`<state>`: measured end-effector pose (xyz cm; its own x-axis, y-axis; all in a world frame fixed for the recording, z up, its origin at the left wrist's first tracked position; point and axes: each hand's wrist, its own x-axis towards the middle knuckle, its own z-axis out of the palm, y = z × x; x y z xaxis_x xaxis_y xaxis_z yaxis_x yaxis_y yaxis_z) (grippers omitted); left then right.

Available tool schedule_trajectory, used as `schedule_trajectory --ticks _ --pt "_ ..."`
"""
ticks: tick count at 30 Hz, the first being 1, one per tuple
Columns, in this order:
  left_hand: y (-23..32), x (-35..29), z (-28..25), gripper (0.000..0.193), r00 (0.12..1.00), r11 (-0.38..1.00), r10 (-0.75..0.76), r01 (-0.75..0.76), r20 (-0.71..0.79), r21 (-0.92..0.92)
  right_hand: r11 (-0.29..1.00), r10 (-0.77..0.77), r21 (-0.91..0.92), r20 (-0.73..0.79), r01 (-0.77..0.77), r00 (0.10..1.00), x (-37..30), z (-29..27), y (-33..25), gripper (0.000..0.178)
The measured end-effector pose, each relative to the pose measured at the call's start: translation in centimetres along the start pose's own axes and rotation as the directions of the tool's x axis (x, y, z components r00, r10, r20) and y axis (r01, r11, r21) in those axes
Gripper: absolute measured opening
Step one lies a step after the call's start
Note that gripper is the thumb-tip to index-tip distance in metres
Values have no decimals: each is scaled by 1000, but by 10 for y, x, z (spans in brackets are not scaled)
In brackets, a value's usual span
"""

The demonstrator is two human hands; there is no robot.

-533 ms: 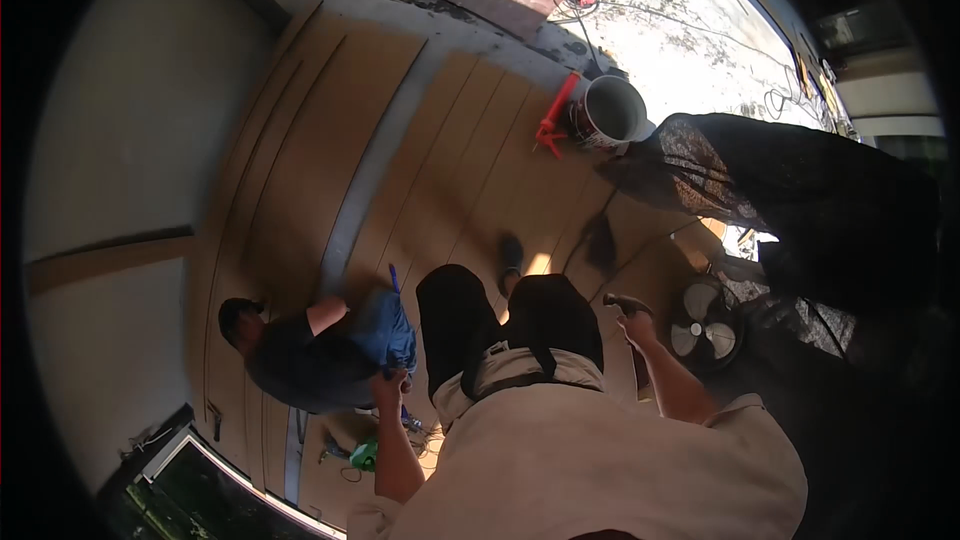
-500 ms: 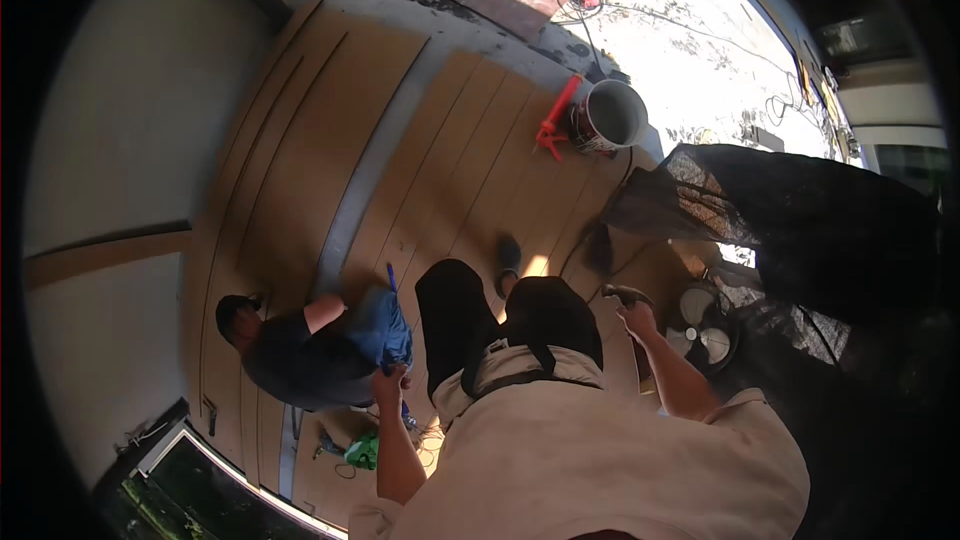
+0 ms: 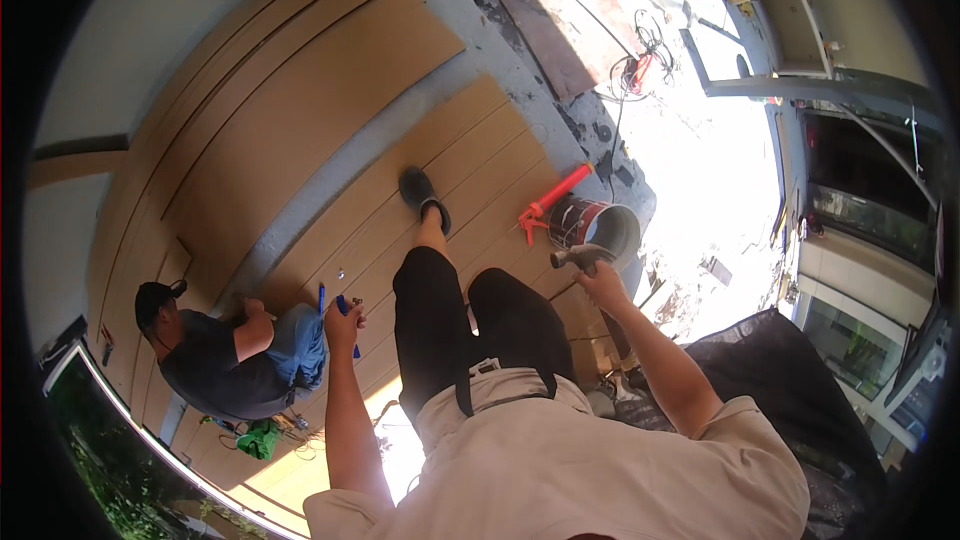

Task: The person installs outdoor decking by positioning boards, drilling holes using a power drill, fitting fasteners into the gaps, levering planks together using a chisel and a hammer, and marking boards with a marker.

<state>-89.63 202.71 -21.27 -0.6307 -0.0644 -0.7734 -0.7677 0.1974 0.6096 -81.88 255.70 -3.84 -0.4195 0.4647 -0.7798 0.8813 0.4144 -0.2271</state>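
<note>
My right hand (image 3: 603,286) is closed around a hammer (image 3: 580,257), its dark metal head raised near the bucket. On the other side, my left hand (image 3: 344,324) grips a slim blue tool (image 3: 343,304) whose ends show above and below the fingers; its exact kind is too small to make out. Another blue strip-like item (image 3: 321,299) is close by, next to the crouching person. Brown planks (image 3: 410,210) lie under me, and one of my feet in a dark clog (image 3: 421,196) rests on them.
A person (image 3: 220,350) in dark top and jeans crouches at my left. Ahead to the right stand a bucket (image 3: 612,230) and a red caulking gun (image 3: 552,205). A grey gap (image 3: 330,185) runs between planked areas. Cables (image 3: 640,70) trail outside; black sheeting (image 3: 790,390) hangs at right.
My body has stepped forward and the view has turned, so the bucket and caulking gun sit nearer. The hammer and blue tool remain in my hands, both now farther forward.
</note>
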Motion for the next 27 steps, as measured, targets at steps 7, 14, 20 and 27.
schedule_trajectory --ticks 7,14,20,27 --pt "154 133 112 11 989 988 118 -126 89 93 930 -114 -358 -69 82 991 189 -79 -60 48" --pt "184 313 222 15 980 889 86 -158 182 430 805 -289 -533 31 260 957 449 -75 -122 41" --pt "129 525 365 20 953 828 41 -201 301 524 589 -517 -671 115 450 848 704 -12 -193 27" --pt "25 656 448 19 923 863 153 -299 352 407 83 -672 -720 470 690 571 890 82 -271 19"
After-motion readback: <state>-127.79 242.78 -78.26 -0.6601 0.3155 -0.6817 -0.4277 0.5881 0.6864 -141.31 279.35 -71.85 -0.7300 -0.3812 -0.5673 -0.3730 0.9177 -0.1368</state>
